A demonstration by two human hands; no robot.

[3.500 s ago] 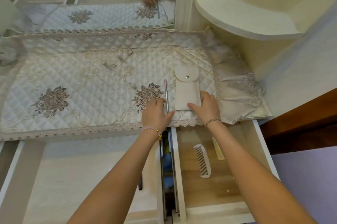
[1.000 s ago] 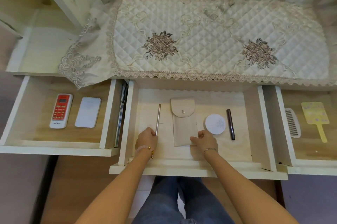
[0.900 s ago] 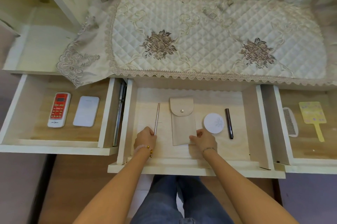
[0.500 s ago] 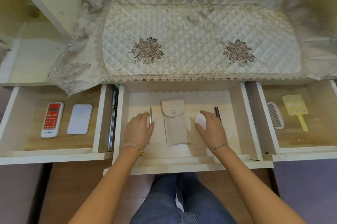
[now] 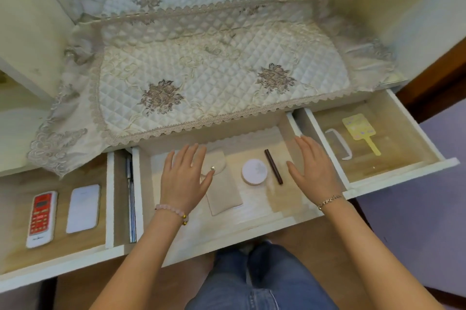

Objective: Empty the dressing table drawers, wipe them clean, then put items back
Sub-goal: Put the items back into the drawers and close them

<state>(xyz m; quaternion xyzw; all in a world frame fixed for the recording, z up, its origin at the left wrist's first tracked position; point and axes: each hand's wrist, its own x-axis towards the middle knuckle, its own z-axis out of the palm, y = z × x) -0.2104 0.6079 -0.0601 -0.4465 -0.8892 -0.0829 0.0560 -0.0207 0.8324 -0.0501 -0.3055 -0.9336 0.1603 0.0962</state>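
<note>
Drawers stand open under the dressing table; the middle drawer (image 5: 300, 219) holds a soft pouch (image 5: 224, 191), round compact (image 5: 254, 172) and dark pencil (image 5: 273, 167) near its centre. Our left hand (image 5: 182, 181) and right hand (image 5: 314, 173) hover flat, fingers spread, gripping nothing. We judge these items light; the limp pouch wants pinching at its edges.

dressing table (image 5: 426, 32) | top: quilted cloth (image 5: 214, 67) | three drawers open | middle drawer (image 5: 252, 231): pouch (image 5: 224, 196), compact (image 5: 254, 172)

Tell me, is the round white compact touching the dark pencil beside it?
Apart. The head view shows bare drawer floor between the compact and the pencil.
</note>
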